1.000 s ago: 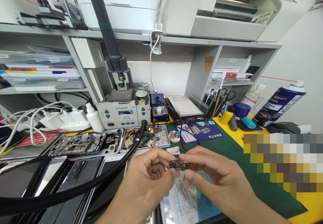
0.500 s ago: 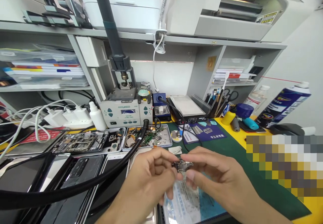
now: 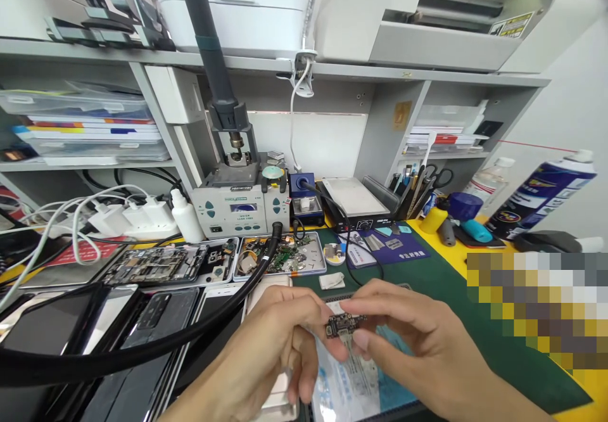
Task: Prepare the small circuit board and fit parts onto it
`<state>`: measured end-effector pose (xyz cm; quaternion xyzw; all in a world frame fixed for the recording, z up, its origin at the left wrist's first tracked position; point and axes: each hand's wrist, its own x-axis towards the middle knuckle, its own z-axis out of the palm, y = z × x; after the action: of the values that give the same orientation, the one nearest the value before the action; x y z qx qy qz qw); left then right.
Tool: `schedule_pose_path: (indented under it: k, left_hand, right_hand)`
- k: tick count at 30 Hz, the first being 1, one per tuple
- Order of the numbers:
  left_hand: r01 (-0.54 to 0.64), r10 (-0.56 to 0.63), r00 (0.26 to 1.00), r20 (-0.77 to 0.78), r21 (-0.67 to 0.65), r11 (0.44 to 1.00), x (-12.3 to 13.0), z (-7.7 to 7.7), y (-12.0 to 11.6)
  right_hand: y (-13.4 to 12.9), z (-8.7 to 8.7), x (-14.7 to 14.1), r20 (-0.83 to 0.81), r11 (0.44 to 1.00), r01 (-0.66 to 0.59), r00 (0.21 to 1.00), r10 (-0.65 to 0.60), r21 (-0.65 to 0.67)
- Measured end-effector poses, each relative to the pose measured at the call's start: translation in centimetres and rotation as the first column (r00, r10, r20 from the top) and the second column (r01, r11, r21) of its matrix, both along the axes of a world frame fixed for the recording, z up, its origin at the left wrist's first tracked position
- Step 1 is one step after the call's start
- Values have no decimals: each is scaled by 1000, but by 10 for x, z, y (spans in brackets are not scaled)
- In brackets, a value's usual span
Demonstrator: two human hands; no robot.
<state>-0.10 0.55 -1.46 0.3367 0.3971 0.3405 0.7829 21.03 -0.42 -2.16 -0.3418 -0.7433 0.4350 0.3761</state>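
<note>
A small dark circuit board [image 3: 344, 324] is held up between my two hands over the workbench. My right hand [image 3: 411, 339] pinches its right end between thumb and forefinger. At the board's left end are the closed fingertips of my left hand [image 3: 285, 336], its other fingers curled below. Beneath the hands lies a plastic-covered sheet [image 3: 351, 384] in white and blue. A pale open box or case [image 3: 278, 406] shows partly behind my left hand.
A thick black hose [image 3: 199, 339] crosses the left side above several phones [image 3: 142, 327]. Behind stand a tray of parts [image 3: 311, 270], a hot-air station [image 3: 228, 213] and a flat heating plate [image 3: 356, 197]. Bottles and a spray can [image 3: 541, 194] stand at right on the green mat [image 3: 475, 346].
The circuit board has turned so more of its face shows, and it sits slightly lower. My left hand has shifted its fingers, with the lower ones now hanging down. The view has shifted slightly.
</note>
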Motion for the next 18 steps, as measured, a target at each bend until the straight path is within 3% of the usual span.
schedule_pose_path:
  k: [18]
  left_hand:
    - [45, -42, 998, 36, -78, 996, -1, -2, 1]
  right_hand:
    - [-1, 2, -4, 3, 1000, -11, 1000, 11, -12]
